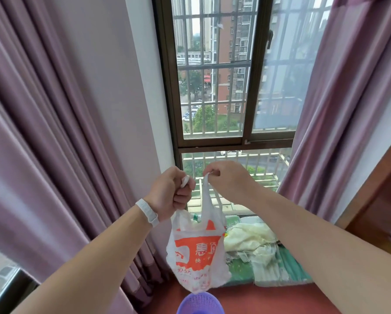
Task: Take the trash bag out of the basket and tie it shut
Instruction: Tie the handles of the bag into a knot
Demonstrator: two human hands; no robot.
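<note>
Below, trash bag (196, 252) hangs with handles pinched by left hand (170, 192) and right hand (226, 179).

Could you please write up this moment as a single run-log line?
trash bag: lifted above purple basket | left hand: gripping one handle | right hand: pinching other handle | knot: not yet tied

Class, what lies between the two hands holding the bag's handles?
Nothing: in the head view, the left hand and right hand are apart, only window behind.

Red floor (269, 300) w/ purple basket (200, 304); green mat (242, 271) under crumpled cloth (250, 239)
</note>
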